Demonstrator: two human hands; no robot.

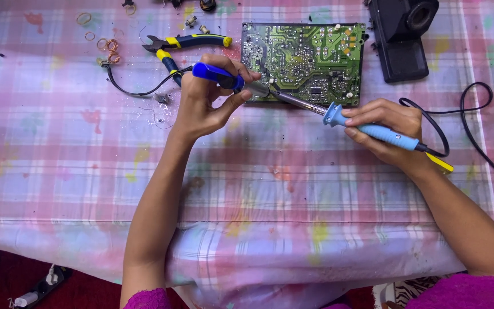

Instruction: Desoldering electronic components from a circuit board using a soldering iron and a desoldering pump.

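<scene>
A green circuit board (310, 54) lies solder side up at the far middle of the table. My right hand (387, 129) grips a light blue soldering iron (373, 129) whose metal shaft points left toward the board's near left edge. My left hand (207, 100) holds a dark blue tool with a grey tip (230, 80), likely a desoldering pump, aimed right at the same spot. The two tips meet close to the board's lower left corner.
Blue and yellow cutting pliers (184, 46) lie behind my left hand, with copper wire rings (107, 48) to their left. A black device (401, 34) sits at the far right. The iron's black cord (475, 114) loops right. The plaid cloth (258, 189) covers the table.
</scene>
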